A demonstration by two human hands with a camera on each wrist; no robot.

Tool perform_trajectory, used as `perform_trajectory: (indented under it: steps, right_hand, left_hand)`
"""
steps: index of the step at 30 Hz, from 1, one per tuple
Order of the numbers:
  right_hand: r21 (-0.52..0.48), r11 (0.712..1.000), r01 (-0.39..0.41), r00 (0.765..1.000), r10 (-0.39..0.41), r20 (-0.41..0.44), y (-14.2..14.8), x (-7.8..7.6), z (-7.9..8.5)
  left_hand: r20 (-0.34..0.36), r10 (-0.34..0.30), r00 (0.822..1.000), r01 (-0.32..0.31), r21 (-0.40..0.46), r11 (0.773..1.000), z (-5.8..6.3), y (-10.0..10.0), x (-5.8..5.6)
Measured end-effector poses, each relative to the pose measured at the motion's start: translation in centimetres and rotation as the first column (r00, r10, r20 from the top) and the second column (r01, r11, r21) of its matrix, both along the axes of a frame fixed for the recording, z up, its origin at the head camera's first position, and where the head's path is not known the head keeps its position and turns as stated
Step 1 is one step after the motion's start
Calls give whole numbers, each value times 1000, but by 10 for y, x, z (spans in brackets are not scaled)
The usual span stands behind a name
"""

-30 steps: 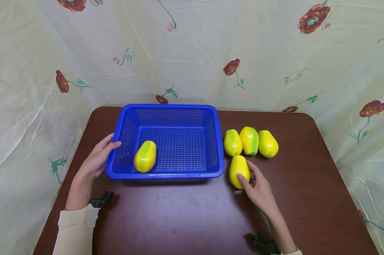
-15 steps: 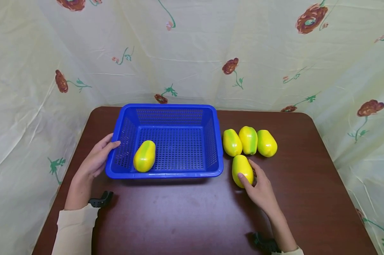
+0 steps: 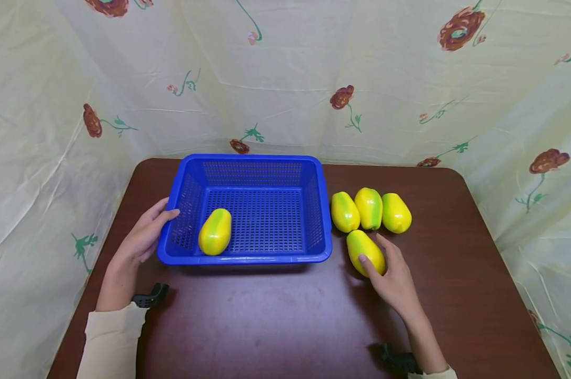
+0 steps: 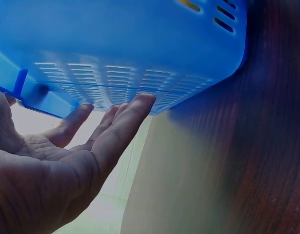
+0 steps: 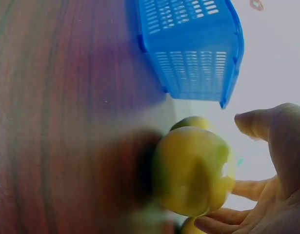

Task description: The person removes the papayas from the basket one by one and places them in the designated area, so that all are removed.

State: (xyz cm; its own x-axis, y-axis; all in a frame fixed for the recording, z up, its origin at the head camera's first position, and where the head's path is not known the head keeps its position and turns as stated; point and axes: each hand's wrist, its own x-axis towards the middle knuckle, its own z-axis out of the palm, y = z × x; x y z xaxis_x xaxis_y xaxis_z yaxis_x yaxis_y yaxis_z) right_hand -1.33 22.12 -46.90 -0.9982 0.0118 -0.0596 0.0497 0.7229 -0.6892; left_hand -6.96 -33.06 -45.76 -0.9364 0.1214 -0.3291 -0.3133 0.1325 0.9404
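Note:
A blue plastic basket [image 3: 254,260] stands on the table, with one yellow papaya [image 3: 215,232] inside at its front left. My left hand [image 3: 148,231] holds the basket's left rim, thumb over the top; in the left wrist view its fingers [image 4: 125,124] lie along the perforated outer wall. Right of the basket, my right hand [image 3: 394,276] is at another papaya [image 3: 364,251], which lies tilted on the table. The right wrist view shows that hand's thumb [image 5: 257,122] standing off the fruit and its other fingers [image 5: 250,189] against its side.
Behind that papaya, three more lie in a row: a left one [image 3: 345,212], a middle one [image 3: 369,208] and a right one [image 3: 397,213]. A flowered curtain [image 3: 285,79] hangs along the back edge of the brown table [image 3: 266,321].
The papaya at my right hand has shifted a little rightward and turned, its near end swinging right. My right hand has moved right with it. The left hand and basket stay put.

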Motion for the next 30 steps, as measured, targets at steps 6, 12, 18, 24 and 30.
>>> perform_trajectory:
  steps: [6, 12, 18, 24, 30]
  right_hand:
    - [4, 999, -32, 994, 32, -101, 0, -4, 6]
    - [-2, 998, -67, 984, 66, -165, -4, -12, 15]
    - [7, 994, -106, 967, 104, -234, -9, -23, 27]
    - [17, 993, -121, 964, 122, -236, -14, -31, 38]
    - [0, 990, -142, 972, 140, -187, -17, -32, 45]
  left_hand:
    - [0, 2, 1000, -2, -11, 1000, 2, -2, -1]
    - [-10, -2, 1000, 2, 8, 1000, 4, -4, -2]
    - [-15, 2, 1000, -2, 2, 1000, 7, -4, -2]
    - [-24, 9, 1000, -9, 0, 1000, 7, -4, -3]
    - [-9, -4, 1000, 4, 18, 1000, 2, -2, 2]
